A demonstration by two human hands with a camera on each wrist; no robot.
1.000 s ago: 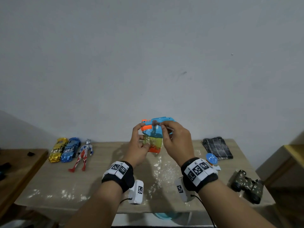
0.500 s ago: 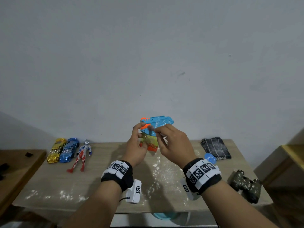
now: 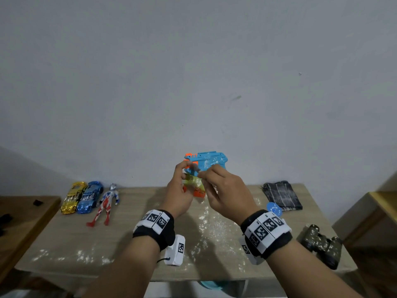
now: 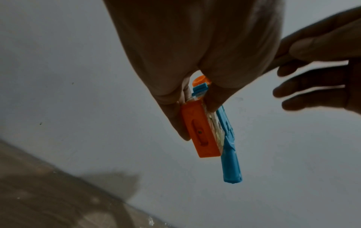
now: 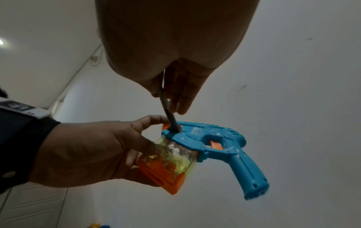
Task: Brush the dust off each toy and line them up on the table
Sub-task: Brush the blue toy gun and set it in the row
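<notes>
Step in hand: brushing white dust off the toy water gun (image 3: 207, 163), held up above the counter (image 3: 137, 237); bristles pressed on the blue top near the orange muzzle, judging from the right wrist view.
Left hand (image 3: 179, 191): curled round the gun's front, thumb and fingers pinching the translucent yellow tank (image 5: 171, 155) and its orange base.
Right hand (image 3: 225, 190): closed on a slim small brush (image 5: 170, 118), pinched between thumb and fingertips, remaining fingers loosely spread.
Dust left: white specks visible along the blue body, trigger guard and handle; clumps stuck on the tank wall.
Next move, as a judgement: short strokes rearward along the ribbed top and down the handle, then probably a turn of the gun for the far side; after that, a place beside the figure.
Already lined up: gold toy car (image 3: 73, 197), blue toy car (image 3: 90, 196) and a red-and-silver action figure (image 3: 106, 203), side by side at the counter's left rear.
Not yet brushed, apparently: camouflage binoculars (image 3: 322, 246) and a small blue disc toy (image 3: 274, 208) on the right.
Materials: gun of hard moulded plastic, grooved and ridged, likely dust-trapping; cars shiny, metallic-looking; counter of pale wood grain, strewn with white powder.
Other: folded dark checked cloth (image 3: 281, 195) at right rear.
</notes>
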